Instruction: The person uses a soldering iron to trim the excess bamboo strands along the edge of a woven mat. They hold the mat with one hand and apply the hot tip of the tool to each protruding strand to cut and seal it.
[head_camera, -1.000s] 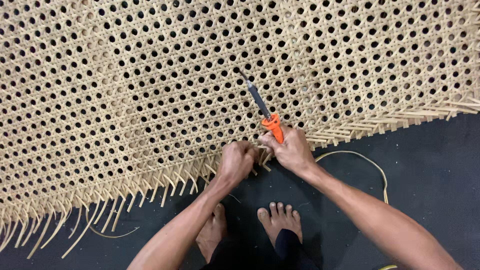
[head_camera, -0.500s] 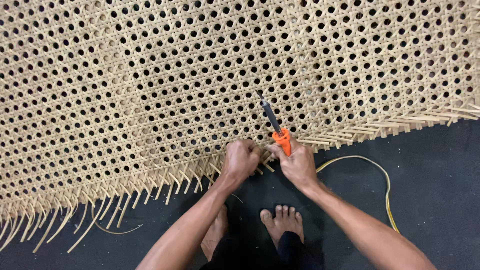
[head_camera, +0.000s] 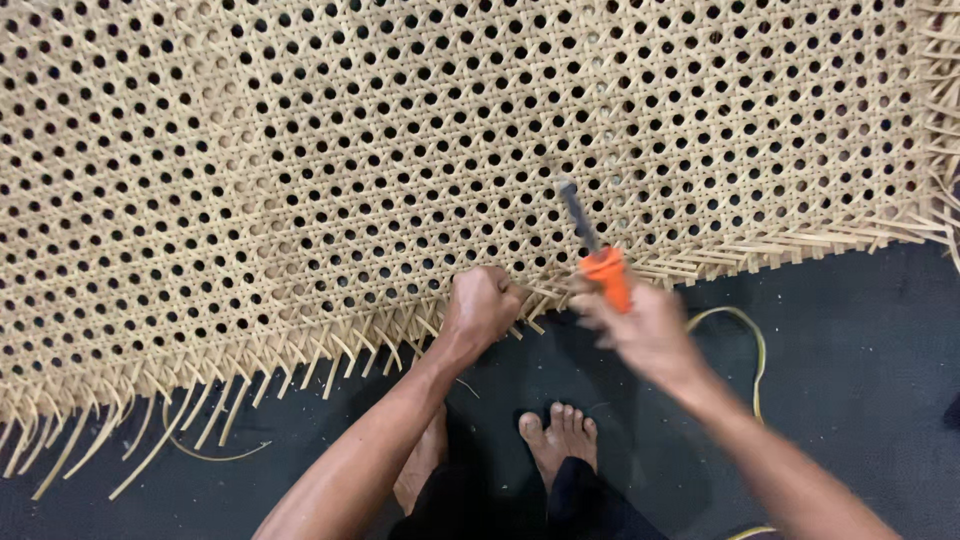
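A large sheet of woven cane webbing (head_camera: 300, 170) with a pattern of small holes fills the upper part of the view, lying on a dark floor. My left hand (head_camera: 482, 305) is closed on loose strands at the sheet's lower fringe. My right hand (head_camera: 640, 325) is blurred and grips a tool with an orange handle (head_camera: 607, 275) and a dark blade (head_camera: 577, 215) pointing up over the weave, just right of my left hand.
Loose cane ends (head_camera: 200, 410) stick out along the lower edge. A yellowish strand (head_camera: 745, 345) curls over the dark floor (head_camera: 860, 380) on the right. My bare feet (head_camera: 560, 440) rest below my hands.
The view has shifted slightly. My right hand with the orange tool has pulled a little away to the right of my left hand and is now blurred. My left hand stays at the fringe.
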